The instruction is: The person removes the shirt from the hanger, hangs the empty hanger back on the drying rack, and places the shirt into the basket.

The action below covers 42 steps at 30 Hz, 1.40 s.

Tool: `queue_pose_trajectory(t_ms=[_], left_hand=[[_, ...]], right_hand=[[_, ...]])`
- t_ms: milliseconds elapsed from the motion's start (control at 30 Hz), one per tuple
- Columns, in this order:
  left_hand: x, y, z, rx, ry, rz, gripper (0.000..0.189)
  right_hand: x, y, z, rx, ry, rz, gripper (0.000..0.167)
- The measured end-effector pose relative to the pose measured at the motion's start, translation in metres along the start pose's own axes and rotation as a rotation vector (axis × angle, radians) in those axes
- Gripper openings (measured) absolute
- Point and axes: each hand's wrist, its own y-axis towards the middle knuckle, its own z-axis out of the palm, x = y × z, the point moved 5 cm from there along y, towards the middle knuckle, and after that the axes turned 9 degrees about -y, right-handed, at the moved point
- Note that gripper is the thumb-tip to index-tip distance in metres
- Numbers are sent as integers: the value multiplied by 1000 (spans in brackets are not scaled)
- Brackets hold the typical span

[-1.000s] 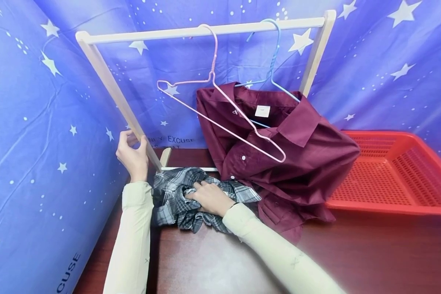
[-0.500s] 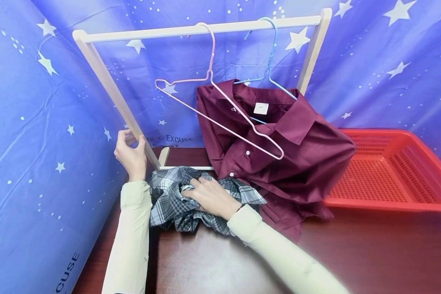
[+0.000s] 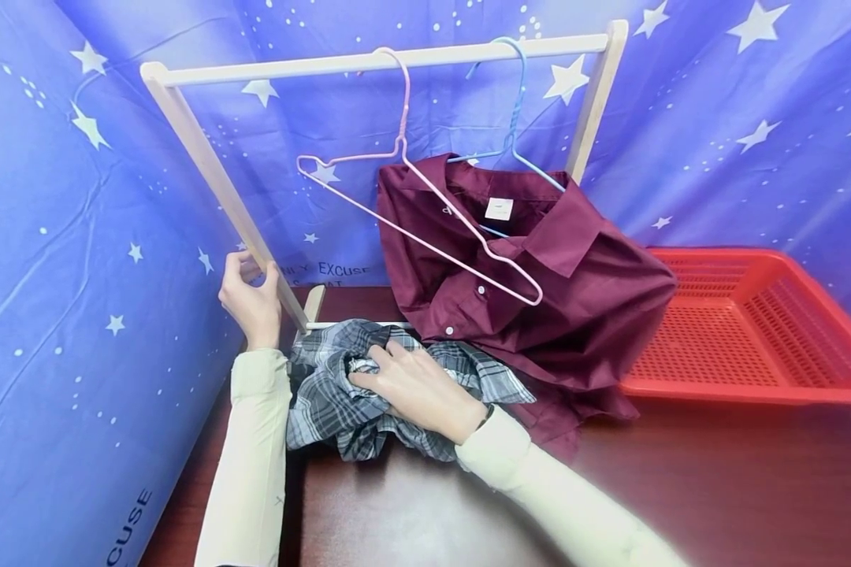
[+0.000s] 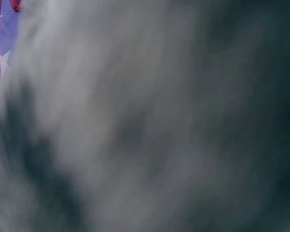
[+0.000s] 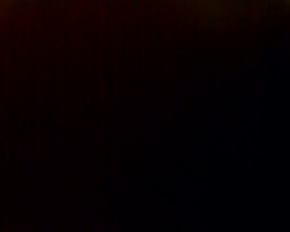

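Observation:
In the head view my left hand (image 3: 253, 303) grips the left post of a wooden clothes rack (image 3: 213, 169), thumb in front. My right hand (image 3: 425, 390) holds a crumpled grey plaid shirt (image 3: 319, 409) low at the rack's foot, its fingertips hidden in the folds. A bare pink hanger (image 3: 404, 118) hangs from the top bar above it. To its right a maroon shirt (image 3: 581, 315) hangs on a blue hanger (image 3: 516, 110). Blurred grey fills most of the left wrist view; the right wrist view is nearly black.
A red plastic basket (image 3: 723, 346) stands on the brown table (image 3: 681, 480) at the right. Blue curtains with stars (image 3: 78, 315) enclose the left and back. The maroon shirt's lower part lies on the table beside the plaid shirt.
My right hand has shifted slightly right and down, and the plaid shirt's right end reaches further right. The left hand keeps its grip on the post.

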Motion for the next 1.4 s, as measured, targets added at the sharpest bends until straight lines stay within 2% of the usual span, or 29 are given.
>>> queue_pose_trajectory(t_ms=[433, 833, 933, 1133, 1400], left_hand=[[-1, -1, 1, -1, -6, -4, 22], [-3, -2, 0, 0, 21, -5, 22], [-3, -3, -1, 2, 21, -9, 22], [0, -4, -3, -4, 29, -8, 24], [-2, -3, 0, 3, 32, 8, 24]], right_hand=[[-6, -20, -35, -67, -14, 2, 50], [-17, -46, -68, -31, 74, 5, 66], [-22, -54, -72, -19, 101, 8, 71], [-36, -71, -78, -47, 117, 14, 77], [-60, -102, -82, -48, 147, 58, 80]])
